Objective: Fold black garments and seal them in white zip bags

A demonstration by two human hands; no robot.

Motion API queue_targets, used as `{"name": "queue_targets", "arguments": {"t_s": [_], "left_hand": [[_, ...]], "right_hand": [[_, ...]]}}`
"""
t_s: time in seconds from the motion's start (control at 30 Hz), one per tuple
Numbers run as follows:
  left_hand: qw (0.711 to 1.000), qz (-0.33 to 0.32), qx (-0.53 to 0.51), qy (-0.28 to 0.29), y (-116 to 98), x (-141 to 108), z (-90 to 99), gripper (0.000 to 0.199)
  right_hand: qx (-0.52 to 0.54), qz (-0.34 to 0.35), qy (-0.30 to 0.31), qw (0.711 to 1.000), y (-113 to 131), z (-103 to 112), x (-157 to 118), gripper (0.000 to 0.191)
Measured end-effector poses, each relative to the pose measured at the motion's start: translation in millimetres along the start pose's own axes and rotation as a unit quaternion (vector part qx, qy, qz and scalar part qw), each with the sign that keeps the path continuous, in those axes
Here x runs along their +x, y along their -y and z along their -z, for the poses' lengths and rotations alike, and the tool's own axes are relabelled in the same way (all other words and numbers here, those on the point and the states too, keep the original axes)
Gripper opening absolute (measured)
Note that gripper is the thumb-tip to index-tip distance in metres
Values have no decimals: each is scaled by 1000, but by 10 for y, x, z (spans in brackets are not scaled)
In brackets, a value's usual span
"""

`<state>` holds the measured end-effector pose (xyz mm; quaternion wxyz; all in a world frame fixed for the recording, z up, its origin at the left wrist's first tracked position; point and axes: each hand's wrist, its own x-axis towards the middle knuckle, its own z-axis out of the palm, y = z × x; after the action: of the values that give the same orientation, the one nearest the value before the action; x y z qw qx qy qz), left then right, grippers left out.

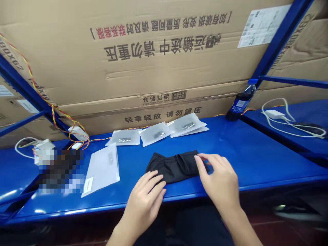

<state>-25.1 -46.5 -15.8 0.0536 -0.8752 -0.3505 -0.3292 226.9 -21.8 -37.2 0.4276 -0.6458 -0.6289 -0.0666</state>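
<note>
Flattened cardboard cartons point(164, 68) printed with Chinese handling notices are racked behind a blue steel shelf point(256, 150), and a run of red-and-yellow wire point(52, 116) is strung along the far left side. On the shelf, a folded piece of black fabric point(174, 167) is laid near the front edge, directly between the two hands. It is judged to be light, soft and limp, with little stiffness to hold a shape, so it would best be taken hold of by a pinch along its folded edges rather than pressed from above. The left hand point(146, 201) is held open, its fingers point(156, 181) laid loosely over the near edge of the fabric without being clenched. The right hand point(217, 181) is also open and is placed at the fabric's right end, though whether it touches the cloth or is poised just over it is hard to tell from this angle. Frosted plastic bags point(155, 133) are lined up behind the fabric, a white plastic sleeve point(102, 169) is laid to its left, and a blue-labelled plastic bottle point(241, 102) is tilted at the far right of the shelf.
</note>
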Motion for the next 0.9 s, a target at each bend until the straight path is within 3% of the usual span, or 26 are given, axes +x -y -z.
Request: {"name": "queue_targets", "arguments": {"t_s": [0.07,0.13,0.23,0.33,0.4,0.47,0.53,0.6,0.7,0.77,0.83,0.9], "left_hand": [[1000,19,1,-5,39,-64,46,21],[999,35,-2,-12,82,-124,57,20],[998,53,-17,-18,131,-190,23,22],[995,76,-65,-8,140,-209,-7,24],[987,112,-115,8,136,-192,-8,24],[971,169,-167,24,136,-167,4,26],[949,236,-209,8,147,-155,24,27],[934,286,-208,-51,181,-170,60,28],[941,298,-74,-146,315,-216,169,24],[939,300,64,-152,478,-217,272,24],[918,341,176,-99,680,-174,369,34],[884,403,237,2,878,-104,434,46]], "right_hand": [[-74,-36,7,997,-163,21,-2,46],[-107,-52,56,991,-266,18,3,49],[-46,-119,109,986,-278,19,62,38],[28,-163,60,984,-114,53,195,27],[61,-111,-21,992,105,47,240,21],[88,-9,-68,994,389,-12,170,18],[97,101,-43,989,679,-117,-20,21],[98,183,47,977,896,-233,-251,23],[108,195,79,972,985,-343,-443,25],[109,207,61,970,917,-361,-404,28],[88,226,64,968,823,-366,-288,39],[51,240,103,964,757,-381,-185,60]]}}
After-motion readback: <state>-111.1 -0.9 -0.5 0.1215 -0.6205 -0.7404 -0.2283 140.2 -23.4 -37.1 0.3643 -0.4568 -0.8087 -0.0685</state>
